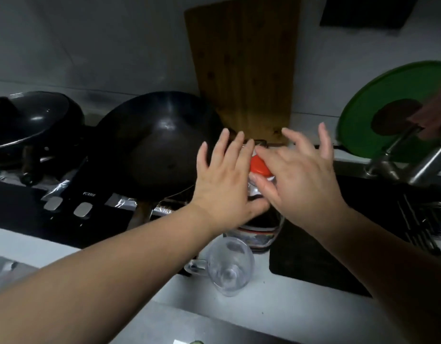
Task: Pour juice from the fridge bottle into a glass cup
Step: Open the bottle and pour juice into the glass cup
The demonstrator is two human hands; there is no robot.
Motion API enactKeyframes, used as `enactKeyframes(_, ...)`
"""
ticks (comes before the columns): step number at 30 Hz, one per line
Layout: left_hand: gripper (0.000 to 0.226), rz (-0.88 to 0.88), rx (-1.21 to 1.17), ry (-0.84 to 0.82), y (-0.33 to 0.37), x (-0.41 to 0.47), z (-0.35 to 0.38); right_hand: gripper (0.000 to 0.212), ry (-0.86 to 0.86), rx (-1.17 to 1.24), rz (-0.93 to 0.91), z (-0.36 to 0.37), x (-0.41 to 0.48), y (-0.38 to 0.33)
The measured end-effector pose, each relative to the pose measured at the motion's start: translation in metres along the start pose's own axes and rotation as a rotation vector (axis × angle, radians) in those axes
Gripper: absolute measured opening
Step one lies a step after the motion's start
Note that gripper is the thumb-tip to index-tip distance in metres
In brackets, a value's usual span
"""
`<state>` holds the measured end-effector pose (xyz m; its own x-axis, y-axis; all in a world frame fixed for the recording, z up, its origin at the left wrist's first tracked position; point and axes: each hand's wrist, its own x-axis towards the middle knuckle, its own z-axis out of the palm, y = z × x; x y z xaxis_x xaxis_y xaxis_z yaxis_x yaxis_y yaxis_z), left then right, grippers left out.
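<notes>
The bottle [260, 235] stands upright on the desk [264, 316] just behind the empty glass cup [229, 266], hemmed in by the wok [160, 145] on the left, the leaning wooden board [244, 70] behind and a black mat [313, 259] on the right. The left hand [224, 180] is spread with straight fingers, its thumb against the bottle's shoulder. The right hand [298, 180] is splayed too, thumb and forefinger flanking the orange cap [258, 165]; I cannot tell whether they pinch it.
</notes>
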<state>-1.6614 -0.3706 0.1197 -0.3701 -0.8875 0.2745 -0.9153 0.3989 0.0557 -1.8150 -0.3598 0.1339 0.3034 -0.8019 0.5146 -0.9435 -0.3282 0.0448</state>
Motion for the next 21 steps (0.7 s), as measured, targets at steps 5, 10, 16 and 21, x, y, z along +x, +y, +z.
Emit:
enactKeyframes(5, 0.1, 0.004, -0.009, -0.08, -0.003, 0.001, 0.018, 0.05, 0.002, -0.128, -0.01, 0.005, -0.001, -0.008)
enactKeyframes(10, 0.093, 0.052, -0.004, -0.138, -0.004, 0.003, 0.02, 0.044, -0.02, -0.177, 0.029, 0.002, 0.001, -0.012)
enactKeyframes(16, 0.106, 0.053, 0.005, -0.144, -0.003, 0.001, 0.023, 0.053, 0.019, -0.257, 0.082, 0.0, 0.011, -0.02)
enactKeyframes(21, 0.106, 0.04, 0.011, -0.148, -0.002, 0.0, 0.025, 0.038, -0.035, -0.192, 0.018, 0.005, 0.003, -0.014)
